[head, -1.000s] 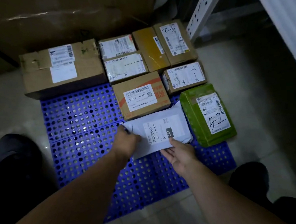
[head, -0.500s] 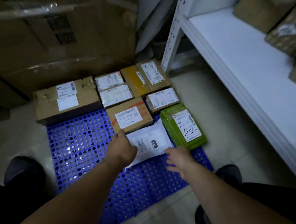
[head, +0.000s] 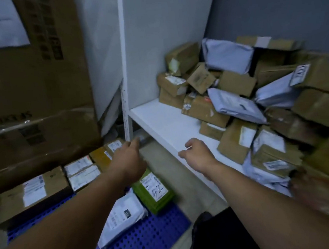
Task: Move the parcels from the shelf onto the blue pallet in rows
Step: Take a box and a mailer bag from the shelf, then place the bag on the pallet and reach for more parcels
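- Right now, closest to me and below both sets of fingers, the pallet [head: 143, 240] shows under my left forearm. A white mailer [head: 122, 214] and a green parcel [head: 155, 190] lie on it, and brown boxes [head: 81, 171] sit in rows to the left of my left fingers.
- My left hand [head: 129, 158] hangs in the air above those rows. Its fingers are stretched loosely forward, a little apart, and hold nothing.
- My right hand [head: 198, 153] hovers at the front edge of the shelf [head: 159, 122]. Its fingers are loosely curled and grip nothing.
- Bare white board runs ahead of both hands.
- The pile [head: 258, 98] of waiting parcels lies right of and beyond my right fingers, heaped unevenly towards the back wall.
- Its nearest piece is a labelled box [head: 236, 143], near my right knuckles on their right side. Its long side seems to run away from me into the shelf, though blur makes that uncertain.
- My right hand is clearly the nearer one, I reckon. The reach goes rightward and a little forward, while my left would have to cross the bare board first.
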